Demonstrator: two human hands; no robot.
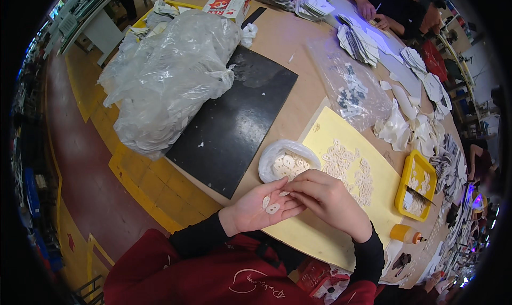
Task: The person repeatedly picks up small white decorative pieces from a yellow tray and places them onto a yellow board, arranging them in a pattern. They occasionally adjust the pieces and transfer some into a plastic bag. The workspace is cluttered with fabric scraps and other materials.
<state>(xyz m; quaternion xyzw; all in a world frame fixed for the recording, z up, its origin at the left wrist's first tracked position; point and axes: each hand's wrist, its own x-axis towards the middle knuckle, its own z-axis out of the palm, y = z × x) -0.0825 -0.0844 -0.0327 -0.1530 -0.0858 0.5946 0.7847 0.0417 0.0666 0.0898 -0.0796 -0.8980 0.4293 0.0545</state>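
My left hand point(248, 209) is turned palm up in front of me, cupping a few small cream oval pieces point(272, 208) with dark holes in them. Over its fingers, my right hand point(326, 194) pinches another small cream piece point(284, 193) between thumb and fingertips. Just beyond both hands stands a round tub lined with a clear plastic bag point(265, 166), holding many pieces of the same kind point(289, 163). More of these oval pieces point(341, 161) lie spread over a yellow board point(330, 126) to the right.
A black mat point(242, 113) and a heap of clear plastic bags point(170, 75) cover the table's left. Rightward are a yellow tray point(399, 195) with a brush and a bottle of amber liquid point(405, 233). Stacked white cut pieces point(357, 41) lie near another person's hands point(367, 9) at far right.
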